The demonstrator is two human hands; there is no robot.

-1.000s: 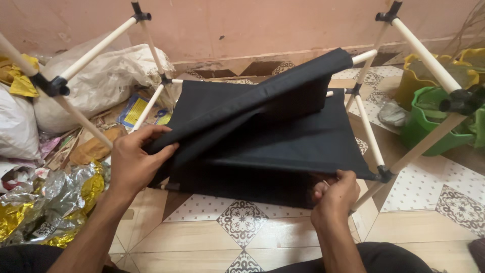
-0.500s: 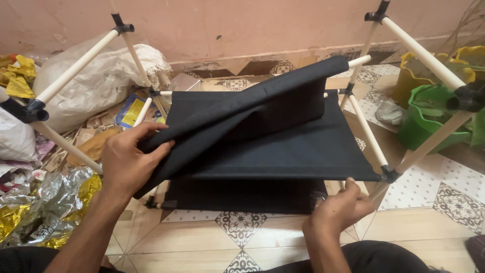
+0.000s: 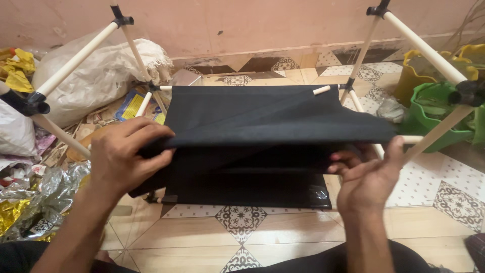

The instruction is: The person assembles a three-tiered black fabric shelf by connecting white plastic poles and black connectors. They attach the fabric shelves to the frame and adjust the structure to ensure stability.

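The left hand (image 3: 124,159) gripped the near edge of a black fabric sheet (image 3: 252,121) at nine o'clock, while the right hand (image 3: 369,174) pinched the same edge at three o'clock. The sheet hung inside a frame of pale wooden rods (image 3: 76,60) joined by black connectors (image 3: 121,19) over the tiled floor (image 3: 242,237). Green tubs (image 3: 434,116) stood at two o'clock.

Black fabric drawn level across a wooden rod frame

The upper black fabric panel (image 3: 262,119), which a second ago slanted up toward the right rear of the rod frame (image 3: 76,60), now lies stretched nearly flat, its near edge running straight between both hands. The left hand (image 3: 124,159) has shifted from the raised fold down to the panel's near left corner, fingers curled over the edge. The right hand (image 3: 369,177) has risen from the lower panel's corner to the upper panel's near right corner, thumb up by a rod.
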